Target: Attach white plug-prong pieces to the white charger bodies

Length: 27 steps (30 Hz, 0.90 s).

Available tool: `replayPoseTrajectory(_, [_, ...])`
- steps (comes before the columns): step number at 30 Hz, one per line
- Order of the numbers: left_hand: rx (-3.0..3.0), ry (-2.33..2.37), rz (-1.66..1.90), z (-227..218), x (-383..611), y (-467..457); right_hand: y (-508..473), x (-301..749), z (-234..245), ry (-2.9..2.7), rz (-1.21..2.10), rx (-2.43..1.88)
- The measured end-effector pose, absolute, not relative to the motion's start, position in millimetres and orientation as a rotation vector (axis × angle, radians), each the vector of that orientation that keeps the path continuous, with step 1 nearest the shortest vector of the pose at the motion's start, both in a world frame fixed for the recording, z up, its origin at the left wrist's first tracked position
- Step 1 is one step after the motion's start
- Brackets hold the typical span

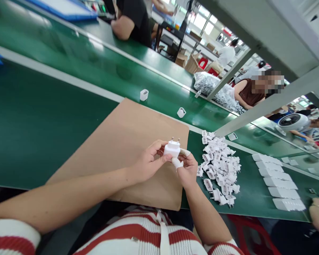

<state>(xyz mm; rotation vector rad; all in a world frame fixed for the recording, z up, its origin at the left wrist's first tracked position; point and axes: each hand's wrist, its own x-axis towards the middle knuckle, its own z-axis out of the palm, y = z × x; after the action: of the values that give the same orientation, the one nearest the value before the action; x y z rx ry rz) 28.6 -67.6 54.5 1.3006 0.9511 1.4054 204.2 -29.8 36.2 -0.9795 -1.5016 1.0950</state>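
Between my two hands is a white plug-in charger, its two metal pins pointing up and away from me. My left hand pinches it from the left side, thumb across its lower front. With white coverings on its thumb and a finger, my right hand grips the charger's right side. Both hands are above a brown cardboard sheet. Just right of my right hand lies a heap of white plug pieces with pins on the green table.
White charger housings stand spaced along the green conveyor belt beyond a pale rail. Rows of white parts lie at the right. A metal post slants overhead. Across the belt, a person sits by a bag of parts.
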Motion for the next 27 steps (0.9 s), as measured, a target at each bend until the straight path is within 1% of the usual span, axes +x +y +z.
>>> replayPoseTrajectory(1, [1.278, 1.014, 1.391, 58.4, 26.2, -63.3, -20.9, 211.8, 40.9, -1.513, 1.026, -1.022])
replayPoseTrajectory(3, [1.237, 1.164, 1.401, 68.5, 13.3, -51.7, -2.4, 232.1, 52.3, -1.545, 0.765, -1.220])
replayPoseTrajectory(5, [1.262, 1.328, 1.466, 79.3, -13.0, -32.9, 14.0, 254.8, 62.5, -1.585, 0.441, -1.594])
replayPoseTrajectory(7, [1.338, 1.463, 1.558, 88.1, -51.5, -5.1, 25.8, 273.3, 68.0, -1.619, 0.195, -2.027])
replayPoseTrajectory(9, [1.465, 1.585, 1.613, 92.6, -94.6, 29.2, 32.5, 284.0, 68.2, -1.656, 0.105, -2.349])
replayPoseTrajectory(11, [1.480, 1.658, 1.656, 92.1, -132.9, 63.8, 35.7, 288.4, 65.4, -1.721, 0.099, -2.483])
replayPoseTrajectory(14, [1.452, 1.741, 1.749, 82.2, -171.9, 103.5, 38.8, 291.1, 60.4, -1.790, 0.050, -2.457])
replayPoseTrajectory(17, [1.403, 1.825, 1.780, 64.3, -190.9, 124.8, 42.3, 294.5, 56.7, -1.794, -0.023, -2.393])
replayPoseTrajectory(23, [1.260, 2.146, 1.824, 35.4, -179.7, 147.0, 46.5, 294.7, 50.0, -1.757, -0.085, -2.293])
replayPoseTrajectory(25, [1.327, 2.331, 1.718, 30.8, -170.0, 152.9, 47.0, 294.5, 47.6, -1.716, -0.135, -2.179])
replayPoseTrajectory(27, [1.393, 2.525, 1.382, 27.3, -165.0, 157.9, 47.8, 295.1, 45.1, -1.676, -0.099, -2.023])
